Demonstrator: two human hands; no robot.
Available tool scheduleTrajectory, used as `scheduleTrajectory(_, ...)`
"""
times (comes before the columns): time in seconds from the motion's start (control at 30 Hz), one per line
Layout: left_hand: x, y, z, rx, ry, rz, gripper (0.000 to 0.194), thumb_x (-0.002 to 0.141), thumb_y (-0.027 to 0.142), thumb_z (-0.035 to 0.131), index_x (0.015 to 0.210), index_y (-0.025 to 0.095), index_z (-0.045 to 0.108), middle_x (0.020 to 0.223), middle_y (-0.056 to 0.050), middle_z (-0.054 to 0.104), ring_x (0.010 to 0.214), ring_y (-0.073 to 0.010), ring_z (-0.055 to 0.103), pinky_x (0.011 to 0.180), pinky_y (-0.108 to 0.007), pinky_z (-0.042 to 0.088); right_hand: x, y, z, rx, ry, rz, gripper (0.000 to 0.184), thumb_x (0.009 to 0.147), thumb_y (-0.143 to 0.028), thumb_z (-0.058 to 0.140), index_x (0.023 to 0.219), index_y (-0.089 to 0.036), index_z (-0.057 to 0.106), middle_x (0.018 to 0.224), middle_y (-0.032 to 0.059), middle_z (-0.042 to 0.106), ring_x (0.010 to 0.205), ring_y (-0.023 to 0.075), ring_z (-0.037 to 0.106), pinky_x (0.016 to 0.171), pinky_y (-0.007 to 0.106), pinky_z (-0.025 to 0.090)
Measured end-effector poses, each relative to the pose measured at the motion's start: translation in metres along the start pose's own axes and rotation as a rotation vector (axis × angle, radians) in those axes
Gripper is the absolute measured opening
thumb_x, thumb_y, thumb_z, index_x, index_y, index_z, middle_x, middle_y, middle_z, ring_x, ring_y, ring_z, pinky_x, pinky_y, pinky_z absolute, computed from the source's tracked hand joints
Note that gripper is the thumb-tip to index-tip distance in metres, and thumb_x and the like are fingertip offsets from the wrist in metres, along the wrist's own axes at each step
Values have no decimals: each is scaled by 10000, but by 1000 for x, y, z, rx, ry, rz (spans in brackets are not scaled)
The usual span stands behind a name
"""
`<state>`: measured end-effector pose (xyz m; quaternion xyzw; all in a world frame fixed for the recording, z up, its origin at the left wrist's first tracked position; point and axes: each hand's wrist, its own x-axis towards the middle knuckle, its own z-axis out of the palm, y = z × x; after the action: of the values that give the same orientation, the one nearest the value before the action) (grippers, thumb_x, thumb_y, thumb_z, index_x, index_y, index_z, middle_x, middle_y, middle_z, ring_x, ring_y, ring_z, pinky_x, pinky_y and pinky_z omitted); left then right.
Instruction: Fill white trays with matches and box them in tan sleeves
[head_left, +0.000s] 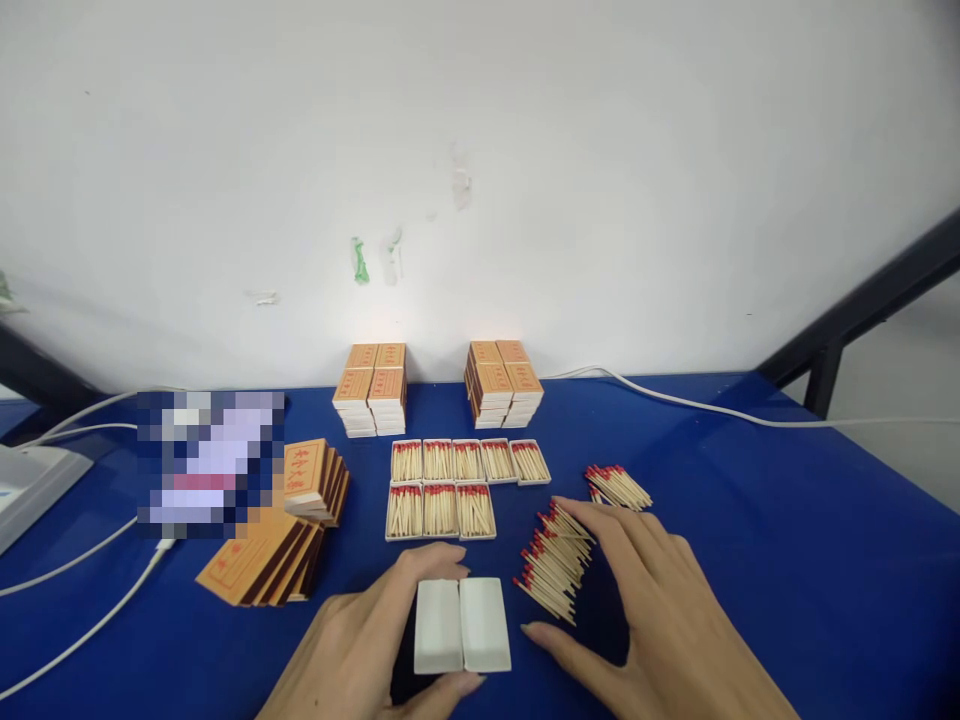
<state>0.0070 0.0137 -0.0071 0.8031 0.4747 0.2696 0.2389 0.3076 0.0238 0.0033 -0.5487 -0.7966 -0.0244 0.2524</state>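
Well, closest in, the left hand (360, 628) looks clamped, thumb and fingers, on two white trays (484, 625); beside them the right hand (664, 610) spreads its fingers apart around loose matches (556, 565). Gathering those seems the step in hand; the next move calls for a light, even squeeze. Beyond lie filled trays (440, 510), then stacked matchboxes (371, 390) near the wall (600, 180).

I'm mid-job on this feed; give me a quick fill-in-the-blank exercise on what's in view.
1. The left hand holds ____ plain white trays.
2. The loose matches beside the right hand have ____ heads.
3. Of the filled matchbox trays, the back row numbers ____.
4. The tabletop is coloured ____.

Missing words: two; red; five; blue.
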Motion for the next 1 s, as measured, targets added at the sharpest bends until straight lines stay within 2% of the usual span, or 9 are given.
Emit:
scheduleTrajectory(0.13,-2,-3,3,-1,26,11,722,929,343,896,1548,371,526,554,169,470,383,-150,474,422,-247,348,-2,-5,7,122,-18,56,451,1088,-433,708,1513,-362,575,1366,90,791,1168,323,811,910,474,684)
scheduleTrajectory(0.27,-2,-5,6,0,16,14,732,937,343,885,1556,383,497,565,169,439,398,-149,438,430,-245,330,-3,-5,8,203,-19,106,321,1118,-387,665,1438,-388,638,1325,45,795,1152,278,818,937,431,708)
scheduleTrajectory(0.47,-1,-3,4,6,11,18,737,943,331,885,1557,377,479,558,173,371,407,-147,422,447,-243,330,3,-2,2,303,-90,131,283,1120,-365,670,1402,-384,671,1286,20,798,1165,229,826,962,342,708)
scheduleTrajectory(0.6,-1,-1,1,11,-13,18,729,945,317,879,1552,374,480,583,166,438,412,-143,434,438,-239,332,0,5,4,230,-111,146,384,1056,-364,759,1430,-366,676,1406,55,768,1330,289,777,1049,411,694)
scheduleTrajectory(0.7,0,-1,2,11,-7,11,743,921,317,897,1546,368,498,557,172,420,409,-151,449,459,-243,394,-4,11,6,169,-139,170,443,989,-398,838,1406,-345,699,1467,81,737,1365,334,755,1039,446,698)
scheduleTrajectory(0.8,0,-1,2,27,-20,-3,784,904,342,920,1557,368,485,536,180,412,413,-166,496,483,-253,450,-1,13,4,164,-197,179,408,974,-399,856,1352,-328,722,1431,82,736,1288,324,782,992,432,704)
scheduleTrajectory(0.9,0,0,1,63,-27,20,793,902,326,905,1562,359,466,531,185,426,396,-163,480,464,-256,445,10,11,-2,204,-295,154,191,1058,-343,755,1243,-294,740,1307,78,749,1145,278,808,923,403,696)
scheduleTrajectory(0.93,1,1,1,69,-25,32,793,896,297,890,1561,357,461,547,183,465,389,-154,466,454,-253,442,14,10,-5,219,-338,140,116,1089,-311,707,1196,-282,740,1262,75,746,1094,262,806,907,399,689)
scheduleTrajectory(1.0,1,2,-1,60,-22,52,811,867,234,862,1556,356,452,643,162,604,396,-134,477,449,-248,463,23,7,-10,230,-405,111,77,1117,-251,649,1121,-262,725,1193,69,733,1008,237,790,890,400,670)
